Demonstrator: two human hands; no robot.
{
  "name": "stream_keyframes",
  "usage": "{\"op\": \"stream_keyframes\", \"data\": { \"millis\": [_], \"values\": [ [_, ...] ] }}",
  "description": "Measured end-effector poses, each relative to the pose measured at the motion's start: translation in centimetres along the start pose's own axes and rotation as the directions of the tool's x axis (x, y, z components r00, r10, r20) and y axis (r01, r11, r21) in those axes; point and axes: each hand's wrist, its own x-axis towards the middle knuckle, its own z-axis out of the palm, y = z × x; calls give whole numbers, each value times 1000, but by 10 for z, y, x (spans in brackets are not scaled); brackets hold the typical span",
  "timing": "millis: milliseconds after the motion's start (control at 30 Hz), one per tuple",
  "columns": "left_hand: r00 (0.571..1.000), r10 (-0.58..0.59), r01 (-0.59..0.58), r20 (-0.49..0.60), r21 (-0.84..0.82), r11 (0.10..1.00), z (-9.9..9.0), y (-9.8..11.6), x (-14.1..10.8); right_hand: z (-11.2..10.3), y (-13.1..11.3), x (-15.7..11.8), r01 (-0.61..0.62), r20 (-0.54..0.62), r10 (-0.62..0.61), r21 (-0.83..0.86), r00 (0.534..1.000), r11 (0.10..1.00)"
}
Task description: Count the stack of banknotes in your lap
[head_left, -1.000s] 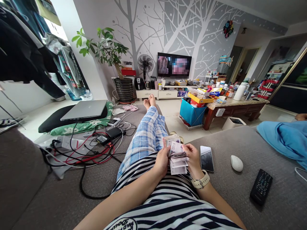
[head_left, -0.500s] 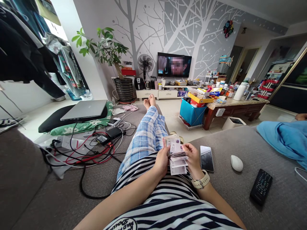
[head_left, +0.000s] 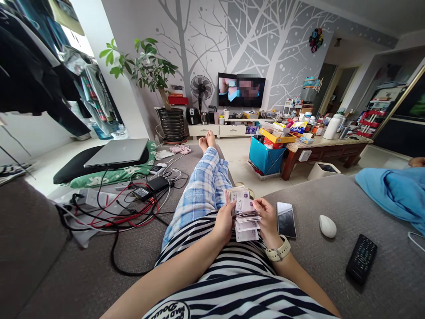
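Observation:
A small sheaf of pale purple and pink banknotes (head_left: 247, 227) is in both my hands, above my lap. My left hand (head_left: 225, 221) grips the left edge of the notes, thumb on top. On the other side, my right hand (head_left: 266, 217) pinches the upper right of the top note between thumb and fingers. Several notes are fanned downward, their edges stacked. The fingers beneath the sheaf are hidden. To the right of my right hand, a smartphone (head_left: 286, 220) lies on the grey sofa (head_left: 315, 274).
A white mouse (head_left: 328, 226) and a black remote control (head_left: 361, 259) lie on the sofa at right, near blue cloth (head_left: 395, 192). Tangled cables (head_left: 129, 212) and a closed laptop (head_left: 117, 152) are at left. Ahead stands a cluttered coffee table (head_left: 325, 142) beside a blue box (head_left: 266, 155).
The hands stay in nearly the same place, still gripping the notes. The top note has shifted slightly. The television picture is different.

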Motion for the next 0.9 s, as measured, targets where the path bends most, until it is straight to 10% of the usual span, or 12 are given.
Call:
{"op": "stream_keyframes", "data": {
  "millis": [900],
  "values": [
    [999, 42, -42, 23, -7, 999, -1, -4, 0, 5, -9, -3, -71, 33, 68, 67, 997, 995]
  ]
}}
